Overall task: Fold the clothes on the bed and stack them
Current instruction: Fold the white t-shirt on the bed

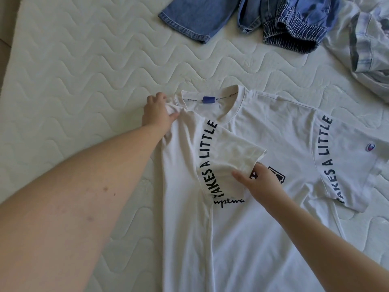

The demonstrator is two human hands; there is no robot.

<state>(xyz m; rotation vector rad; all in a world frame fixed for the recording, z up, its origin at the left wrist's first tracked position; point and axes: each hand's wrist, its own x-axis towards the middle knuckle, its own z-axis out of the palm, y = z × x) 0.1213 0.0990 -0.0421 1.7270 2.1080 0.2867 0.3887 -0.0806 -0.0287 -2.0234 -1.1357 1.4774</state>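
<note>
T-shirt (263,218), white, front up on quilted mattress (84,81), collar away from the person; black lettering "TAKES A LITTLE" runs along each sleeve seam. Sleeve on the left of the collar is folded in across the chest; the other sleeve (347,161) lies spread flat, a small logo near its hem. Left hand (159,112) at the shoulder beside the collar, fingers curled, pinching bunched fabric. Right hand (259,182) below the collar at the chest print, thumb on top of the folded sleeve's hem, other fingers tucked beneath it. Beyond the collar: blue denim garments (242,15). Beyond the spread sleeve: crumpled pale checked shirt (366,39).
</note>
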